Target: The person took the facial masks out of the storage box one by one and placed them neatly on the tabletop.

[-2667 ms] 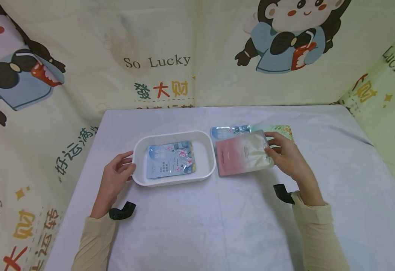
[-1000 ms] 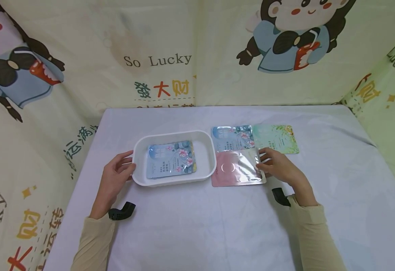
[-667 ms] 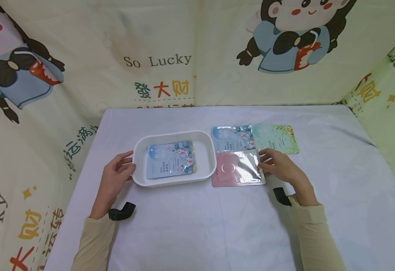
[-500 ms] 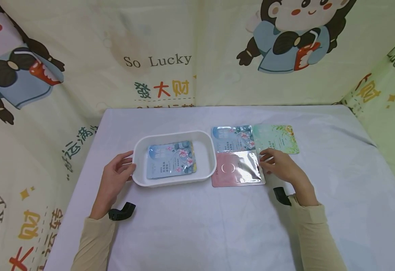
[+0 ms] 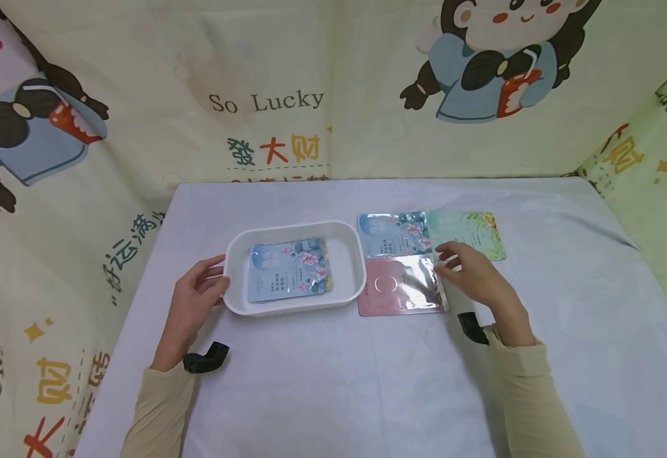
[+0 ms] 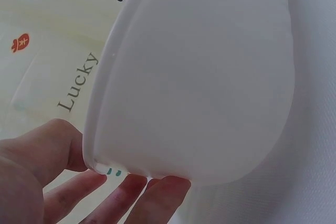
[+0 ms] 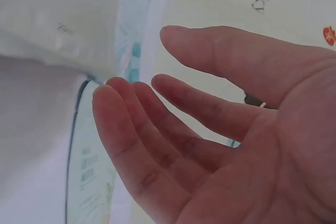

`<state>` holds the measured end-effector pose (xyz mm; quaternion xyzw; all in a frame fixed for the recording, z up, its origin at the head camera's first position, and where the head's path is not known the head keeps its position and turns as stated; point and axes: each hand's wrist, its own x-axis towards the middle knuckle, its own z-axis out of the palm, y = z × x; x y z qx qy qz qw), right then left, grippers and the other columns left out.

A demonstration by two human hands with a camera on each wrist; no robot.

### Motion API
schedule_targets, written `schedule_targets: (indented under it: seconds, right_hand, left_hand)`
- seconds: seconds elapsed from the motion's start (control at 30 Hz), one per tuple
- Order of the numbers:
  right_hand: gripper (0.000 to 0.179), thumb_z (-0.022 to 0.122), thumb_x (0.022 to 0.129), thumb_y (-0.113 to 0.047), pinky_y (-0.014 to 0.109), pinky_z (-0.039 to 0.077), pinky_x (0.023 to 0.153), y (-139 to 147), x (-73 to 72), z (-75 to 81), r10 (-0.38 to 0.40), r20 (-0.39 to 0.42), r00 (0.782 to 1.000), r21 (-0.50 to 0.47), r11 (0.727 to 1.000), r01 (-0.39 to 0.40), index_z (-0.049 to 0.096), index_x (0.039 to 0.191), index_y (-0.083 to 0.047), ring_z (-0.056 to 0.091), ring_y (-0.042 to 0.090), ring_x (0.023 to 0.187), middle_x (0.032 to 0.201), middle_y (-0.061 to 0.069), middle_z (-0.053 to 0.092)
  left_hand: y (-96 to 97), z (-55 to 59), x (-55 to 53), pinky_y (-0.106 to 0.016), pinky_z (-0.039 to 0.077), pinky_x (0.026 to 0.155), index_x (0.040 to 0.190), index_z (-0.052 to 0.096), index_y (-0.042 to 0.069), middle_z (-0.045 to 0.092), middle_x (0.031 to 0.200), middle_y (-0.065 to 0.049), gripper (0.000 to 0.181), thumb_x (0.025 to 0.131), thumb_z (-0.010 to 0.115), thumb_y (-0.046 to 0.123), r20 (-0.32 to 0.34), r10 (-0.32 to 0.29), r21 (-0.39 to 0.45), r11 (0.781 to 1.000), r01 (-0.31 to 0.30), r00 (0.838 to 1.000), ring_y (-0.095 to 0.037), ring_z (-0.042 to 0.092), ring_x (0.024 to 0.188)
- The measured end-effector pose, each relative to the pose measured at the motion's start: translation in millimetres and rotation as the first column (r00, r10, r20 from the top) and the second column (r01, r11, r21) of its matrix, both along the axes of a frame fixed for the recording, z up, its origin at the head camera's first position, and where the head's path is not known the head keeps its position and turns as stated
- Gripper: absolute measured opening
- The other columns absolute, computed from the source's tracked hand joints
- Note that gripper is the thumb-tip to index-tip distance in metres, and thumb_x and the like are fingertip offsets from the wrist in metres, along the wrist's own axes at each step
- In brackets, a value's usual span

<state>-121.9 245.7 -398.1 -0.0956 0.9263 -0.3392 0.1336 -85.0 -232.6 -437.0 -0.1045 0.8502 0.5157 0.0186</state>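
My left hand [image 5: 191, 305] grips the left end of a white plastic tray [image 5: 346, 267], thumb at the rim and fingertips against the end wall, as the left wrist view shows. Inside the tray lies a blue flowered face mask packet [image 5: 288, 270]. A pink and silver face mask packet [image 5: 396, 286] rests flat by the tray's right end. Over that packet's right edge hovers my right hand [image 5: 476, 277], its palm bare and fingers loosely bent in the right wrist view. Behind it are another blue packet [image 5: 393, 233] and a green packet [image 5: 463, 228], partly covered by my hand.
A white cloth [image 5: 333, 381] covers the table, whose far edge meets a printed cartoon curtain [image 5: 367, 127]. More curtain hangs at the left and right. A black wrist camera [image 5: 206, 357] sits at the left cuff, another [image 5: 473, 327] at the right.
My right hand brought the pink packet down from above the others, laid it in front of the blue one and let go, then rose slightly. The left hand kept its grip on the tray.
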Motion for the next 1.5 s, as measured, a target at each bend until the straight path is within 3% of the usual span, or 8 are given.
schedule_targets:
  seconds: [0.27, 0.4, 0.6, 0.73, 1.5]
  right_hand:
    - [0.044, 0.06, 0.098, -0.011, 0.052, 0.054, 0.087, -14, -3.5, 6.1, -0.024, -0.042, 0.999, -0.02, 1.0, 0.023, 0.048, 0.135, 0.008, 0.059, 0.042, 0.111, 0.129, 0.028, 0.054]
    - [0.042, 0.058, 0.098, -0.008, 0.053, 0.053, 0.09, -25, -6.8, 8.2, -0.016, -0.065, 0.998, -0.053, 0.999, 0.012, 0.048, 0.134, 0.011, 0.059, 0.042, 0.11, 0.127, 0.029, 0.053]
    - [0.039, 0.058, 0.098, -0.007, 0.053, 0.051, 0.095, -38, -7.4, 10.4, 0.008, -0.076, 0.997, -0.069, 0.998, -0.013, 0.049, 0.131, 0.012, 0.06, 0.04, 0.108, 0.126, 0.029, 0.055]
    - [0.039, 0.058, 0.097, -0.006, 0.052, 0.051, 0.094, -44, -6.0, 14.2, 0.007, -0.104, 0.995, -0.064, 0.998, -0.014, 0.05, 0.131, 0.011, 0.06, 0.04, 0.107, 0.125, 0.028, 0.056]
    - [0.036, 0.062, 0.095, -0.007, 0.048, 0.054, 0.092, -97, -16.0, 27.1, 0.023, -0.163, 0.986, -0.175, 0.983, -0.052, 0.054, 0.129, 0.004, 0.063, 0.033, 0.103, 0.122, 0.019, 0.06]
  left_hand:
    - [1.9, 1.5, 0.6, -0.019, 0.056, 0.071, 0.146, 0.049, 0.019, 0.059, 0.135, -0.014, 0.049, 0.098, 0.061, 0.021, -0.002, 0.022, 0.002, 1.0, -0.022, 1.0, -0.028, 0.063, 0.116]
    - [0.5, 0.6, 0.6, -0.02, 0.056, 0.072, 0.146, 0.048, 0.018, 0.059, 0.135, -0.014, 0.05, 0.098, 0.06, 0.023, -0.007, 0.005, 0.003, 1.0, -0.005, 1.0, -0.026, 0.063, 0.115]
    - [3.0, -5.7, 4.0, -0.019, 0.056, 0.075, 0.148, 0.046, 0.019, 0.057, 0.138, -0.014, 0.051, 0.099, 0.06, 0.026, 0.03, 0.008, 0.026, 1.0, -0.009, 1.0, -0.031, 0.06, 0.12]
    - [6.2, -9.2, 2.7, -0.019, 0.056, 0.076, 0.148, 0.046, 0.019, 0.057, 0.138, -0.013, 0.051, 0.099, 0.06, 0.028, 0.013, -0.007, 0.033, 0.999, 0.007, 1.0, -0.031, 0.061, 0.12]
    - [-0.5, -1.1, 2.0, -0.019, 0.056, 0.074, 0.148, 0.047, 0.019, 0.058, 0.137, -0.014, 0.051, 0.099, 0.06, 0.027, -0.018, -0.012, -0.004, 1.0, 0.012, 1.0, -0.031, 0.062, 0.118]
